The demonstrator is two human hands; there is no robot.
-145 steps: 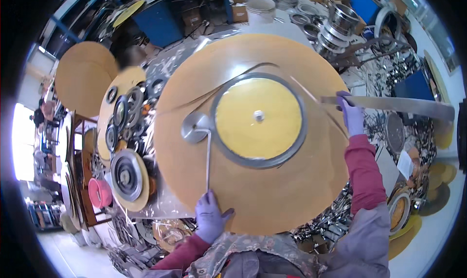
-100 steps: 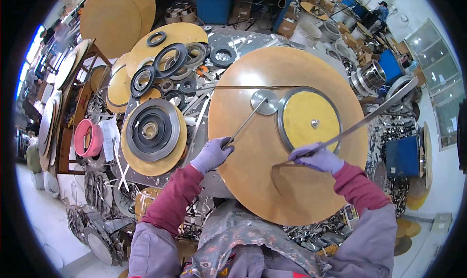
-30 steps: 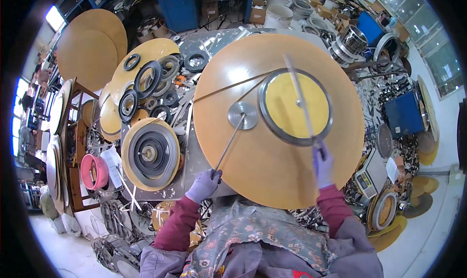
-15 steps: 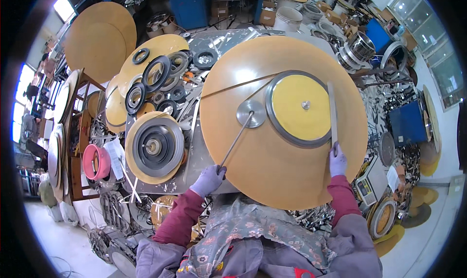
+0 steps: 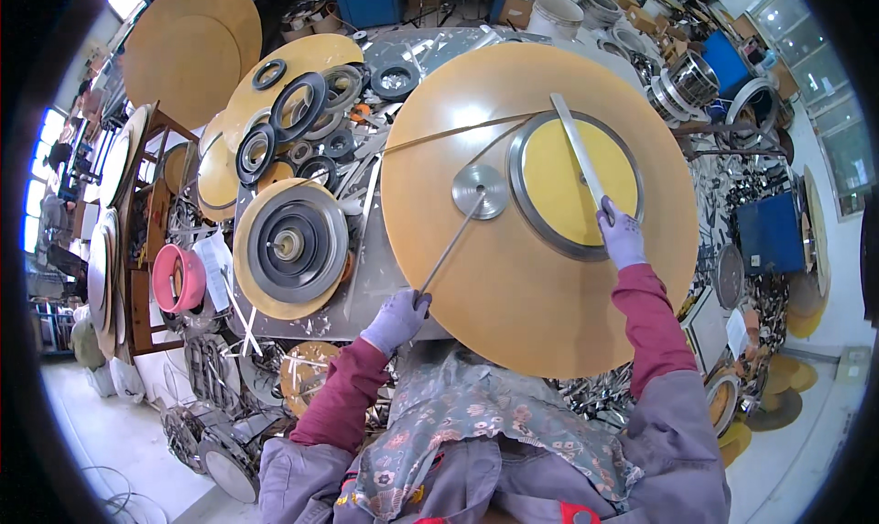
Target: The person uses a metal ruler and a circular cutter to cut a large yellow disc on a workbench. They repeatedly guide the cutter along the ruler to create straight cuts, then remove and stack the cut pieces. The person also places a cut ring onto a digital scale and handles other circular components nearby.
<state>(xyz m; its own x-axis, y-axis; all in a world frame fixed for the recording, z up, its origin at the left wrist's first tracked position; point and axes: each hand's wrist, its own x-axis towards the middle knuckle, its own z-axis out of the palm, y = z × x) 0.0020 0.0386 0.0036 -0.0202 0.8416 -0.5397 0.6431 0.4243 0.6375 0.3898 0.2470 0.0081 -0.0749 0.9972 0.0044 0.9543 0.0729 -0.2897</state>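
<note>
A large tan disc lies before me. On its right half sits a yellow round plate inside a dark grey ring. My right hand, gloved, grips the near end of a flat metal strip, which slants across the yellow plate and hides part of its central bolt. My left hand, also gloved, is closed round a thin metal rod. The rod's far end meets the centre of a small silver disc left of the ring. A narrow dark band stretches leftward from the ring.
Left of the tan disc, a stepped grey round part rests on the table. Several black and grey rings and metal offcuts lie behind it. A pink bucket stands at the left. Metal scraps and a blue box are at the right.
My right hand has moved forward and slightly left, swinging the metal strip from the ring's right edge to across the yellow plate. My left hand keeps the rod at the small disc; the view shifted slightly.
</note>
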